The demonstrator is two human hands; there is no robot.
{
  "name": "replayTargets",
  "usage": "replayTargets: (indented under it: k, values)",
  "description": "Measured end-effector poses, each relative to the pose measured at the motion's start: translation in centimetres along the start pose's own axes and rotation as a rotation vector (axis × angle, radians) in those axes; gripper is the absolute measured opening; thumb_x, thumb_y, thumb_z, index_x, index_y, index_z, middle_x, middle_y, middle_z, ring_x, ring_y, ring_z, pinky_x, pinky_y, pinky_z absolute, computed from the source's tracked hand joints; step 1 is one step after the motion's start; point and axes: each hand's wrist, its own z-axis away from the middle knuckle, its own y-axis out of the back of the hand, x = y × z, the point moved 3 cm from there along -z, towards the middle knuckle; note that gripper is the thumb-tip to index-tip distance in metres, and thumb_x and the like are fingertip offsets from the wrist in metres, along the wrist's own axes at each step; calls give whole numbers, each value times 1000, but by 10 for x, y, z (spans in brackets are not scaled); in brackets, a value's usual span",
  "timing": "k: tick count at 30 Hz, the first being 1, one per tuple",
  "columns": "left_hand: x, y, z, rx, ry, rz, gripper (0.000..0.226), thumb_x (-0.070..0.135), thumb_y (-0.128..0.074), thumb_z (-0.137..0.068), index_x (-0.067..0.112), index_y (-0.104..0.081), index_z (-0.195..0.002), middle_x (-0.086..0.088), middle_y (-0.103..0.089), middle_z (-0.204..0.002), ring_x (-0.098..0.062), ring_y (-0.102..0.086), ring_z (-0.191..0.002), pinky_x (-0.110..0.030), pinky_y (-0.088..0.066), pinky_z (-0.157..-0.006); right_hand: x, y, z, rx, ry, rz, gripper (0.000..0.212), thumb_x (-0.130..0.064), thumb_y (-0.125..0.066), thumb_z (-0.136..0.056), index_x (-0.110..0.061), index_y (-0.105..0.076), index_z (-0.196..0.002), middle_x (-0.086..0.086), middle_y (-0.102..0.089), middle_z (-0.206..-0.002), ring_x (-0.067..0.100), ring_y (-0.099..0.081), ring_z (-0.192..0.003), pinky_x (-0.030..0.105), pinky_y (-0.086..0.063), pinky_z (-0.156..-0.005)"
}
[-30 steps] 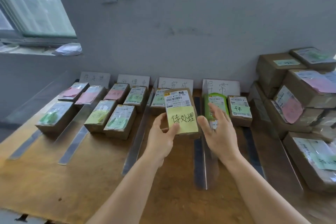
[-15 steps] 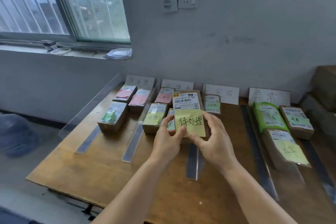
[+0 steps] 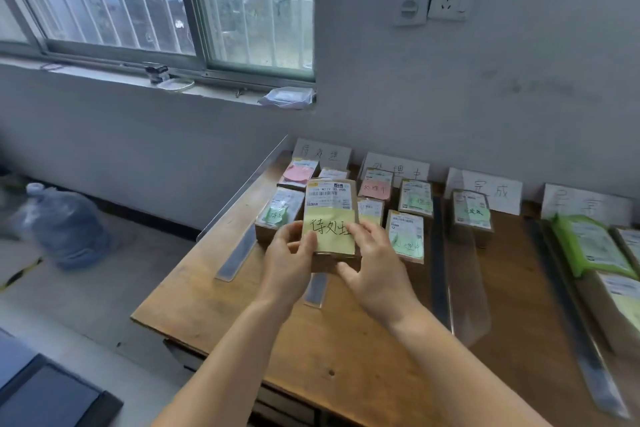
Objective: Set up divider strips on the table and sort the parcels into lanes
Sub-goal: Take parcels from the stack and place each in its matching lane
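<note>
Head view: both hands hold one brown parcel [image 3: 331,218] with a yellow note above the bench [image 3: 214,308]. The left hand [image 3: 289,258] grips its left side and the right hand [image 3: 372,262] its right side and bottom. It hangs over the clear divider strip [image 3: 316,288]. Set down there, it could sit across two lanes or bump nearby parcels.

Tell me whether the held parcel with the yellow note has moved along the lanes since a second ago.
Yes. The parcel has gone left, from the third lane sign toward the first sign.
</note>
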Motion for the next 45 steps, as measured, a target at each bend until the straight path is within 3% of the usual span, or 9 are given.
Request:
replayTargets:
  k: [4, 10, 14, 18, 23, 27, 32, 40, 45]
  values:
    - [-15, 31, -23, 32, 123, -39, 21, 29, -55, -94, 21, -57, -115, -1, -67, -106, -19, -65, -96, -34, -54, -78, -24, -34, -20, -178, 38, 213, 53, -19, -55, -92, -14, -36, -141, 2, -29, -148, 24, -41, -127, 34, -37, -103]
    - [-49, 37, -52, -31, 295, -114, 27, 31, -55, -95, 18, -55, -120, 1, -66, -103, -12, -65, -86, -20, -45, -56, -28, -72, -46, -418, -35, 523, 45, -14, -56, -90, -10, -42, -132, 10, -44, -130, 29, -46, -112, 37, -44, -87]
    - [-66, 24, -74, -55, 310, -203, 34, 32, -56, -95, 15, -54, -124, -3, -63, -114, -19, -61, -99, -24, -48, -64, -19, -87, -64, -456, -77, 635, 39, -16, -51, -94, -8, -45, -132, 12, -49, -129, 29, -41, -118, 37, -43, -90]
    - [-78, 15, -96, -28, 302, -273, 28, 35, -60, -92, 19, -53, -113, -3, -61, -110, -20, -60, -98, -36, -54, -81, -14, -105, -87, -501, 4, 792, 32, -19, -49, -95, -8, -53, -125, 11, -56, -124, 28, -43, -116, 36, -39, -92]
    - [-83, 18, -112, -36, 145, -610, 34, 40, -59, -91, 14, -54, -112, -7, -56, -112, -22, -55, -101, -39, -49, -89, -3, -121, -109, -590, 11, 897, 33, -19, -50, -94, -9, -52, -125, 10, -57, -123, 28, -49, -113, 35, -38, -90]
    - [-78, 26, -121, 11, -138, -937, 43, 35, -56, -93, 20, -45, -132, -6, -38, -136, -23, -32, -128, -37, -34, -103, 6, -133, -119, -623, -11, 909, 39, -20, -53, -92, -6, -49, -128, 14, -54, -124, 29, -50, -112, 35, -39, -90]
    - [-84, 29, -146, -245, -204, -1236, 66, 18, -52, -94, 22, -16, -150, -1, -11, -159, -21, -2, -147, -41, -7, -117, 16, -140, -132, -610, -102, 872, 52, -15, -52, -93, 4, -34, -138, 22, -42, -136, 34, -45, -121, 39, -39, -97]
    - [-87, 26, -163, -281, -247, -1287, 68, 12, -52, -92, 24, -19, -149, 4, -22, -155, -17, -13, -145, -38, -14, -116, 25, -142, -156, -570, -221, 844, 55, -14, -51, -92, 7, -29, -139, 25, -40, -138, 35, -43, -122, 39, -38, -100]
    - [-84, 22, -165, -305, -189, -1279, 81, 6, -53, -88, 25, -8, -152, 2, -18, -158, -18, -10, -146, -38, -12, -116, 28, -142, -158, -579, -245, 809, 61, -15, -56, -90, 5, -28, -140, 24, -39, -138, 35, -42, -122, 39, -38, -101]
